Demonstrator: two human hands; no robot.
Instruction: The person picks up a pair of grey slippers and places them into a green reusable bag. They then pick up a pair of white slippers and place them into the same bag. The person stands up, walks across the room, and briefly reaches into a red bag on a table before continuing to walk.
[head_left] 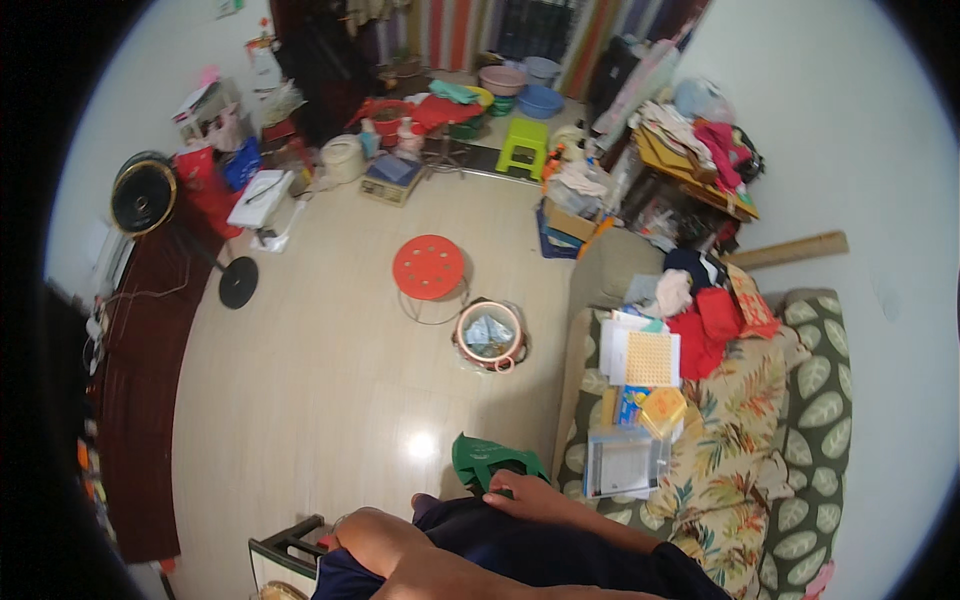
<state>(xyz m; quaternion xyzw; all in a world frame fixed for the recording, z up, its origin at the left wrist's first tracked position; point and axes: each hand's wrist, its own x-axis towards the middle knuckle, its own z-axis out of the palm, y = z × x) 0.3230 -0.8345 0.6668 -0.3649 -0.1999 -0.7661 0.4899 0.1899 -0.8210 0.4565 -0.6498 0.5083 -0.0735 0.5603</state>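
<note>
At the lower middle, my right hand (515,493) is in front of my dark clothing with its fingers curled in. Just beyond it is a green bag (478,456) with a dark opening. My fingers overlap the bag's near side, and whatever they hold, if anything, is hidden. My bent left arm shows at the lower left, but its hand is out of sight. Farther out on the floor stands a pot-like round container (518,345) with a pinkish rim and silvery, crumpled material inside. A round red stool (428,267) with holes in its seat stands beside it.
A floral sofa (720,470) on the right bears papers, a clear plastic case (618,462) and red cloth. On the left are a standing fan (145,195) and a dark red cabinet (150,400). Basins, boxes and a green stool (524,148) line the far side.
</note>
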